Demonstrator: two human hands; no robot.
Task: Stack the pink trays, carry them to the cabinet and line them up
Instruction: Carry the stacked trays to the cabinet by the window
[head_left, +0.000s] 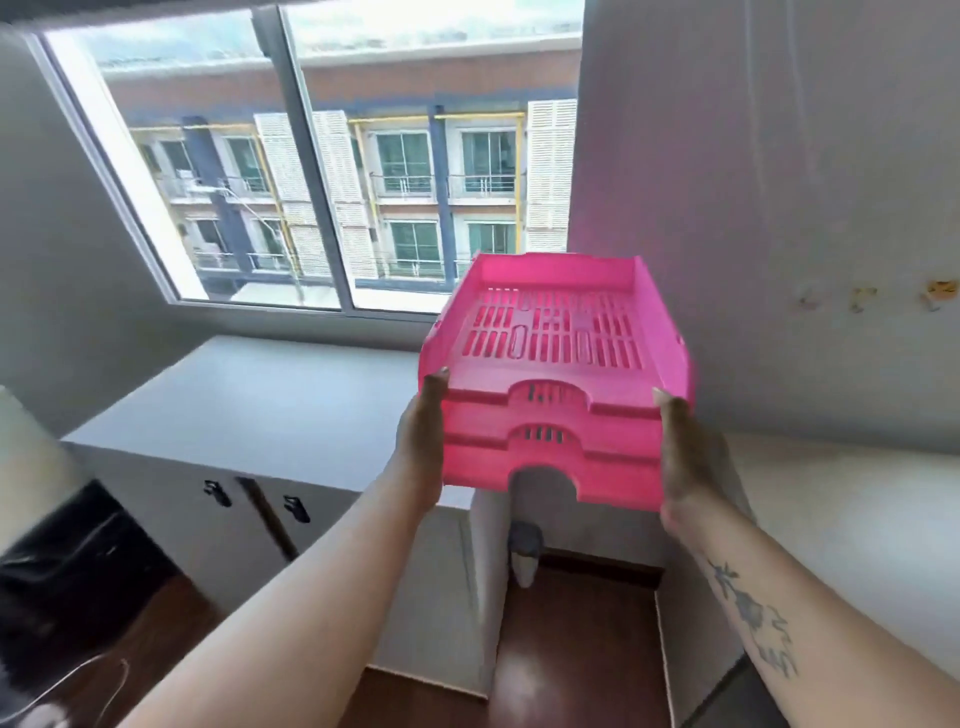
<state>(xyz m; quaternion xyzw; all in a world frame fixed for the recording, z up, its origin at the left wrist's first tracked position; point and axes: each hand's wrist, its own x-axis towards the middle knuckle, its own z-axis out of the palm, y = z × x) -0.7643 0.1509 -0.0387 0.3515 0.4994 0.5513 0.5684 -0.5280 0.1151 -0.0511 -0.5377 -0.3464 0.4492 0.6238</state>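
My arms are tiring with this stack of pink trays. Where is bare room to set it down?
The white cabinet top below the window lies bare from the sill to its front edge. The pale counter by the right wall is also bare. The floor gap between them holds a small bin.

Stacked slotted pink trays (558, 384), airborne

We have one wide head-worn view; it looks forward and down over both outstretched forearms, close, towards the window (311, 171) and cabinet (249, 400).

Bright daylight from the window (322, 171); edges blurred.
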